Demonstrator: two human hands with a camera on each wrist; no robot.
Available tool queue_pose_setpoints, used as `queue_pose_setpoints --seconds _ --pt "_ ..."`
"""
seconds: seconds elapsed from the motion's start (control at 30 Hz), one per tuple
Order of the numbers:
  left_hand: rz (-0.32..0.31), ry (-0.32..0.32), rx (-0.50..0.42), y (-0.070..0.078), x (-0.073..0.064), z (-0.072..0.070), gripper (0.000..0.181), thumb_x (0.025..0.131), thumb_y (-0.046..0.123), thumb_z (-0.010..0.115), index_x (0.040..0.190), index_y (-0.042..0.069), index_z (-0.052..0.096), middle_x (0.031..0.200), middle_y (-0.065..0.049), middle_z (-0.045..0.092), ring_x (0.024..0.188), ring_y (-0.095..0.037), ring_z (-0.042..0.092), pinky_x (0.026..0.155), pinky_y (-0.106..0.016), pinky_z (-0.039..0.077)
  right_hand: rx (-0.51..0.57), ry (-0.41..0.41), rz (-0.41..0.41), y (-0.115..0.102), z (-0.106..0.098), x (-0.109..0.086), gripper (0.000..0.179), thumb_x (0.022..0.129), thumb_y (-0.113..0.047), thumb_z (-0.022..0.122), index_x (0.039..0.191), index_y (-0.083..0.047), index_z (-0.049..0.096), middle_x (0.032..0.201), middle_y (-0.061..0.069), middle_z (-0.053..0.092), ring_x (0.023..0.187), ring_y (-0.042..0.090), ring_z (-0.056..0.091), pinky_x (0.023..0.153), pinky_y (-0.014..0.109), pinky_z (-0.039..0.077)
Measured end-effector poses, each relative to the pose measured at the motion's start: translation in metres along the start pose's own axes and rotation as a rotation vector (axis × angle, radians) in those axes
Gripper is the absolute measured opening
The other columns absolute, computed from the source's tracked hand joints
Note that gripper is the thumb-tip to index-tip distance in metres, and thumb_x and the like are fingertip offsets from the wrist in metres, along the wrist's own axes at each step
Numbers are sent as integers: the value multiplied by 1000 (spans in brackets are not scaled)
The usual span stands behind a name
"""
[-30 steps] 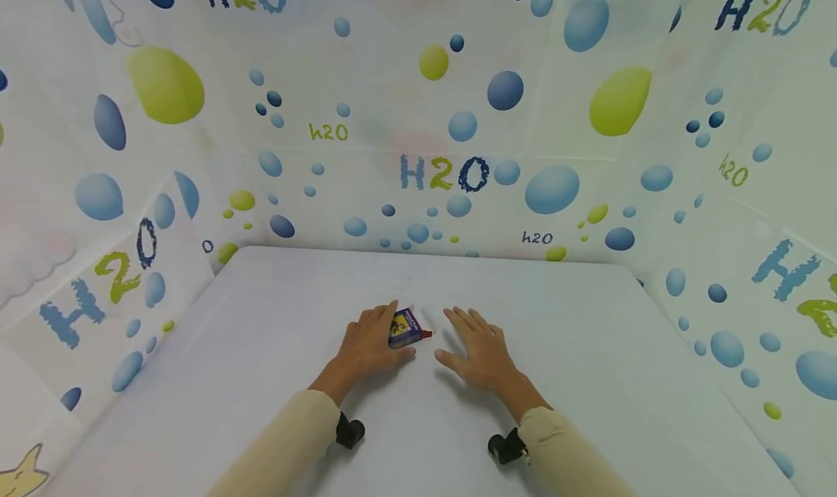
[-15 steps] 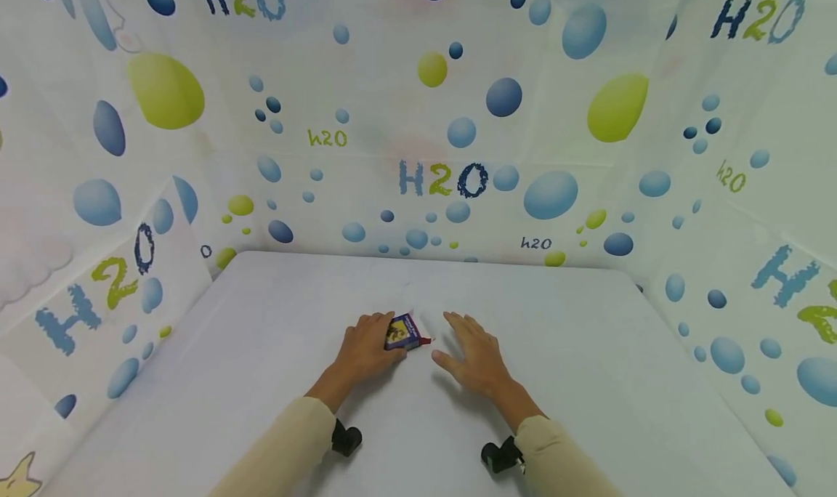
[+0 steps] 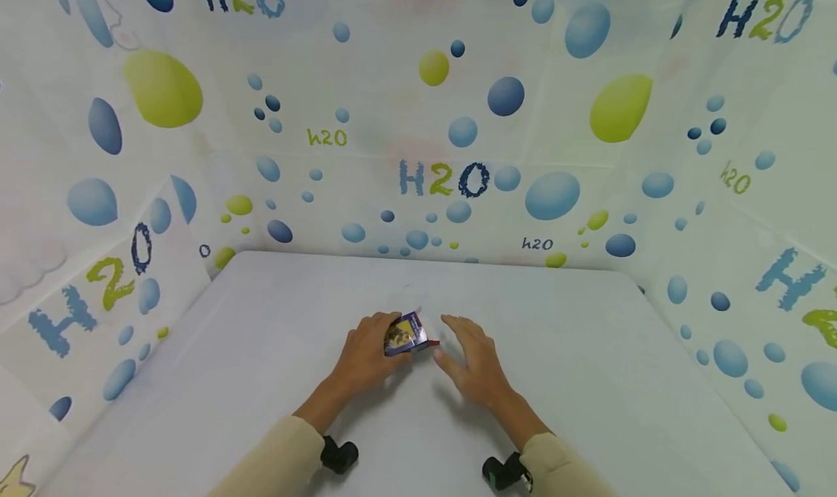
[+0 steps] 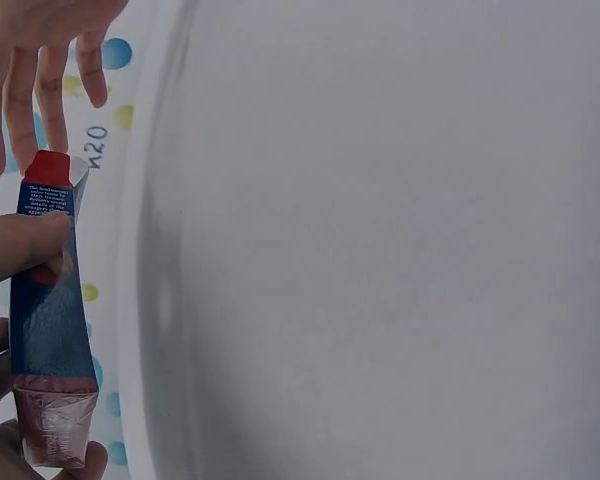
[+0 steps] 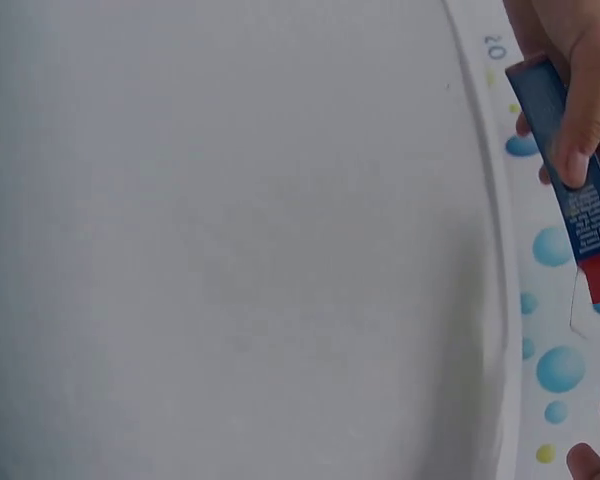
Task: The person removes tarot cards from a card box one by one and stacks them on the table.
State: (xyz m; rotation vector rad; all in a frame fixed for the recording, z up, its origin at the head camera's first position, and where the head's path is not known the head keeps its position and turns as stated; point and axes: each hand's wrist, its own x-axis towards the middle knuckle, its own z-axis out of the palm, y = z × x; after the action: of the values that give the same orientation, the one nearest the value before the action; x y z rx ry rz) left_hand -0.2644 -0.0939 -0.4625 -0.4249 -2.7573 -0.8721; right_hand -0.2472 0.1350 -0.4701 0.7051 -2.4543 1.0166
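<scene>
A small blue and purple card box (image 3: 403, 337) with a yellow picture on its front is in my left hand (image 3: 366, 353). The thumb presses along its narrow printed side, seen in the left wrist view, and fingers lie behind. A red end flap (image 4: 48, 168) sticks out toward my right hand. Crinkled clear film (image 4: 56, 430) covers the opposite end of the box. My right hand (image 3: 477, 362) stands just right of the box, fingers spread and slightly bent, holding nothing. In the right wrist view only its fingertips (image 5: 595, 455) show.
Both hands are over a white table (image 3: 294, 293) with rounded back corners. Behind and beside it hangs a white curtain (image 3: 366, 68) printed with blue and green drops and H2O lettering. Black wrist cameras (image 3: 340, 455) sit under both sleeves.
The left hand has tilted the box, so its front faces me more and its red flap points right. The right hand has stayed close by, its fingers a little more bent.
</scene>
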Motion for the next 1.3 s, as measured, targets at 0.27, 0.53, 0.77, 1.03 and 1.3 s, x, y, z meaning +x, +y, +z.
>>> queue_pose_setpoints --seconds 0.27,0.53,0.77,1.03,1.3 --pt "-14 69 -134 10 -16 -2 74 77 25 89 141 9 56 128 -8 63 108 -22 54 92 -43 47 97 98 55 -14 -1 -5 45 96 -26 67 136 -7 60 136 8 64 127 30 52 101 59 41" --pt "41 131 -218 17 -29 -9 73 71 21 93 136 10 61 123 -4 66 108 -19 53 92 -43 48 213 146 256 -26 -9 -6 31 92 -18 71 121 -8 70 117 3 71 110 33 57 85 43 46" --pt "108 143 -258 13 -38 -12 73 67 21 95 133 16 64 124 4 66 107 -12 53 91 -41 48 264 150 303 -34 -10 -15 22 89 -7 72 111 -7 73 100 -1 71 91 19 58 71 26 46" --pt "176 126 -267 11 -41 -14 73 66 24 95 132 18 65 125 10 65 106 -8 54 88 -36 49 237 244 233 -33 -5 -20 20 86 0 73 103 -10 74 87 -6 62 75 14 52 62 23 44" --pt "240 134 -227 10 -43 -17 73 64 26 96 131 19 66 123 11 66 106 -6 53 87 -33 50 237 260 199 -39 -1 -21 16 89 -5 75 103 -13 76 87 -10 64 80 11 57 71 26 51"
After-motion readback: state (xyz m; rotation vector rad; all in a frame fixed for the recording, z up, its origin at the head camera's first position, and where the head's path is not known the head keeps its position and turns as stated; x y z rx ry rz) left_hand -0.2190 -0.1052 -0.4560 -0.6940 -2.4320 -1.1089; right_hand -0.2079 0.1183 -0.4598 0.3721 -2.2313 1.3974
